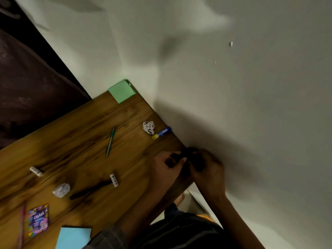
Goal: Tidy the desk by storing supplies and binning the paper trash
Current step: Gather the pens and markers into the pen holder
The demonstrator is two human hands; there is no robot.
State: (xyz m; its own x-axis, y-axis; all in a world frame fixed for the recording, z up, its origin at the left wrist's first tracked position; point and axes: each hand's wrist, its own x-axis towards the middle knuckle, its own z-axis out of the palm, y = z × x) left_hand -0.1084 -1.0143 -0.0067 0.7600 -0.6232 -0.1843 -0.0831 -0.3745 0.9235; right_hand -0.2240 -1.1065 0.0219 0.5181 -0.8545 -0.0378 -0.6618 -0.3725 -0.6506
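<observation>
At the counter's [75,141] wall-side edge, the left hand [168,166] and right hand [206,169] both curl around a small dark object [188,155], too shadowed to identify; crumpled paper [148,127] lies beside a glue stick [161,133].

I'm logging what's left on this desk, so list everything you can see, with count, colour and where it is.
desk: one, brown wood, against the wall
sticky note pad: one, green, far corner
blue pad: one, near edge
crumpled paper: two, white, one by the glue stick, one near the marker
glue stick: one, blue and yellow, by the wall
pen: one, green, mid-desk
marker: one, black
small white tubes: two, second further left
Gems packet: one, multicoloured, near edge
left hand, right hand: both grip a dark object, too blurred to name
</observation>
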